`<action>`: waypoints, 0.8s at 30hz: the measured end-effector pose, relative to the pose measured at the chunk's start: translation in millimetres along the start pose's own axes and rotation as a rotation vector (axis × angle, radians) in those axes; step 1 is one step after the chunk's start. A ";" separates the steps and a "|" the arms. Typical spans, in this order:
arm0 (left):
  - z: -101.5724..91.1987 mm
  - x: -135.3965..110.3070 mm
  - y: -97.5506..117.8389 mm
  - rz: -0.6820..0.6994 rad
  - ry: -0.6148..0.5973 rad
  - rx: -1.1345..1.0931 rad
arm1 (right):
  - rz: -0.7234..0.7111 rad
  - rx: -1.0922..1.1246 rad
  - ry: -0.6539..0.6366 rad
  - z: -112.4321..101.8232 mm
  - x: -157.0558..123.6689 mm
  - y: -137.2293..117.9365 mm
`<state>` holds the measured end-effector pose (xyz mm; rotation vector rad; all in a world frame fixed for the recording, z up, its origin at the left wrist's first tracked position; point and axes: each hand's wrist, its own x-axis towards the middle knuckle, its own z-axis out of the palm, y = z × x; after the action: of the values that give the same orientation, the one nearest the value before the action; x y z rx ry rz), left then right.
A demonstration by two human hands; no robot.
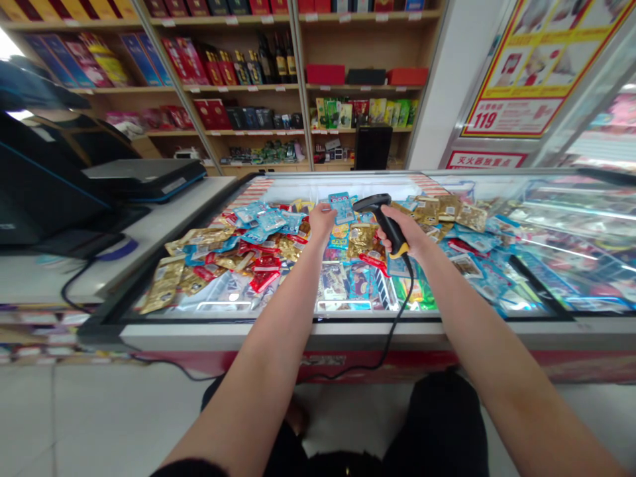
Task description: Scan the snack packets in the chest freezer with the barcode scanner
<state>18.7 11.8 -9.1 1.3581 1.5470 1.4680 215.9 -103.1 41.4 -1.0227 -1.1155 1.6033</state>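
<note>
Hands apart, the left hand (322,220) pinches a small blue packet (342,208) at its left edge, while the right hand (405,232) is wrapped round the grip of a black-and-yellow scanner (391,228). Taking the packet, held above the middle of a glass-topped chest (278,331), as the clock's centre, the scanner's head sits at 3 o'clock, very near; whether it touches cannot be told. Scanning well would seem to call for the printed code turned flat to the scanner's window, with thumb and creases off it and a little gap between. The cord (405,298) drops toward 5 o'clock over the chest's front, so slack there probably helps. Blue packets (268,222) heap at 9 o'clock, red packets (265,268) at 8, and gold packets (432,209) at 3. Under the glass, toward 5 o'clock, a white wire basket (382,285) divides packaged goods, a green bag (422,291) just right of it. Beyond, around 11 o'clock, shelves (248,87) carry boxes and dark bottles (281,56).
</note>
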 end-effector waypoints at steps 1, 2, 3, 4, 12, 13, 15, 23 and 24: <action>-0.3 -0.8 1.0 -0.014 -0.007 -0.008 | 0.003 -0.001 0.003 -0.1 -0.2 0.1; -0.7 -1.4 2.0 -0.022 -0.011 -0.014 | 0.004 -0.003 0.006 -0.2 -0.2 0.2; -0.9 -1.8 2.8 -0.027 -0.013 -0.017 | 0.003 -0.007 0.006 -0.5 -0.2 0.3; -1.2 -2.0 3.4 -0.031 -0.013 -0.020 | 0.003 -0.013 0.004 -0.8 0.0 0.4; -1.8 -0.5 3.2 -0.015 0.005 -0.022 | 0.001 -0.043 -0.017 -4.5 2.8 2.7; -1.9 -0.3 2.9 -0.011 0.007 -0.020 | -0.001 -0.046 -0.017 -4.8 3.0 3.0; -2.3 -0.1 2.5 -0.007 0.010 -0.018 | -0.006 -0.046 -0.023 -5.4 3.4 3.5; -2.7 1.5 1.7 0.018 0.020 0.008 | -0.002 -0.020 -0.038 -6.3 3.7 4.5; -3.4 2.6 1.5 0.032 0.026 0.011 | 0.000 -0.018 -0.041 -6.0 3.4 4.3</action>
<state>15.2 12.8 -6.4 1.3815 1.5585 1.5044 219.8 -99.4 35.4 -1.0054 -1.1600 1.6230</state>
